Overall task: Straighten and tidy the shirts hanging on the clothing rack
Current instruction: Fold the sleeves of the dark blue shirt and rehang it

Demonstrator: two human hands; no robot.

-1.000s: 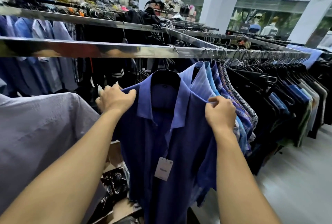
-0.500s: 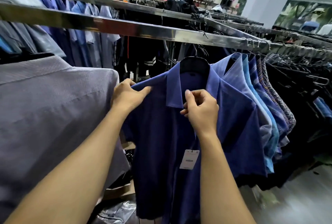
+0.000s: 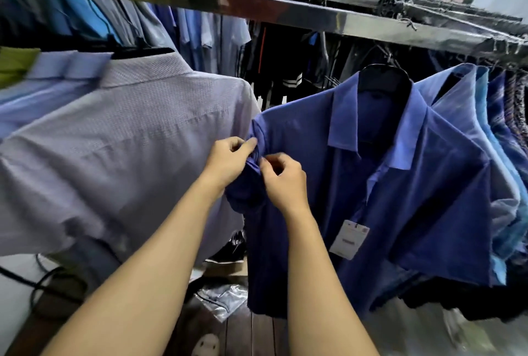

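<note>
Both hands work the bunched sleeve (image 3: 245, 190) of a blue shirt (image 3: 414, 198) hanging under the steel rail (image 3: 285, 10).

Below the rail, a grey shirt (image 3: 128, 141) hangs at left and the blue shirt just beside it at right, on a black hanger (image 3: 383, 78). The left hand (image 3: 228, 160) pinches the crumpled sleeve fold between thumb and fingertips; the right hand (image 3: 283, 181), fingers curled, pinches the same fold. The cloth looks light, soft and limp, so it is probably best held at the hem or shoulder seam and drawn flat. A paper tag (image 3: 348, 238) dangles at the front; its print is too small to read.
</note>
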